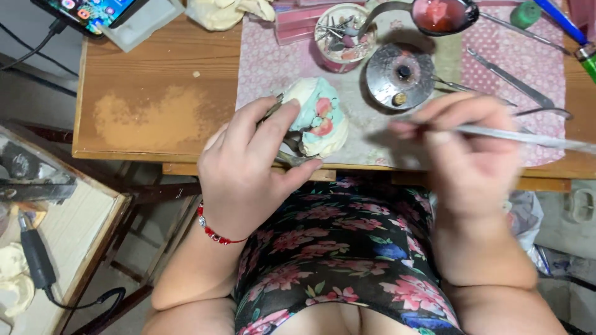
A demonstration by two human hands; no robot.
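My left hand (248, 167) grips a white plaster dental model (320, 124) with pale blue and pink wax on it, set in a metal frame, held just above the near edge of the wooden table (155, 93). My right hand (472, 155) is blurred and pinches a long thin metal tool (528, 138) that points right, its tip end close to my fingers. The two hands are apart by roughly a hand's width.
On a pink patterned cloth (267, 62) stand a cup of small burs (343, 34), a round metal burner (400, 74), a ladle with pink wax (441, 13) and several metal instruments (512, 77). A phone (87, 11) lies far left. A side table (56, 229) holds a handpiece.
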